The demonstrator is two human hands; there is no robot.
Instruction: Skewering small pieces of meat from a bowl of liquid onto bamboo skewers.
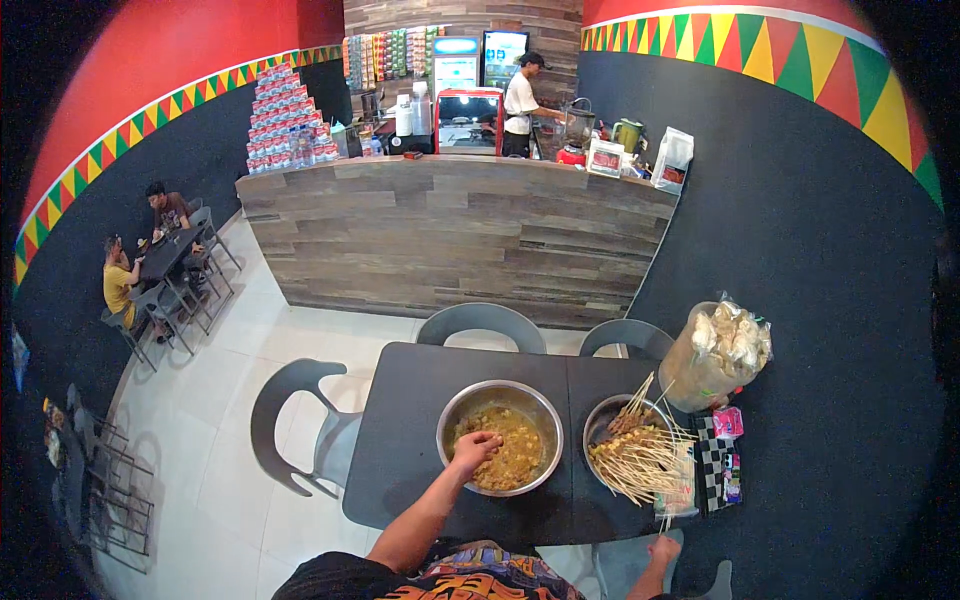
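Observation:
My left hand (474, 452) reaches over a large metal bowl (548, 420) of chunky yellow-brown food mixture (518, 458). Its fingers are closed in a pinch, and whatever lies between them is too small to make out. Low at the right, near the table's front edge, my right hand (661, 549) is closed around a thin wooden skewer (667, 522) that points upward. A second metal bowl (597, 424) beside the first carries many wooden skewers (630, 474), their bare ends fanned toward the front right. Brownish pieces of food (630, 422) sit on some skewers at its back.
Behind the skewer bowl stands a tall clear bag or container (697, 365) with pale, wrapped contents. Pink packets (728, 423) lie on a checkered mat (712, 462). Grey chairs (290, 415) surround the dark table (400, 430). A person works behind the wood-faced counter (450, 225); two people sit far left.

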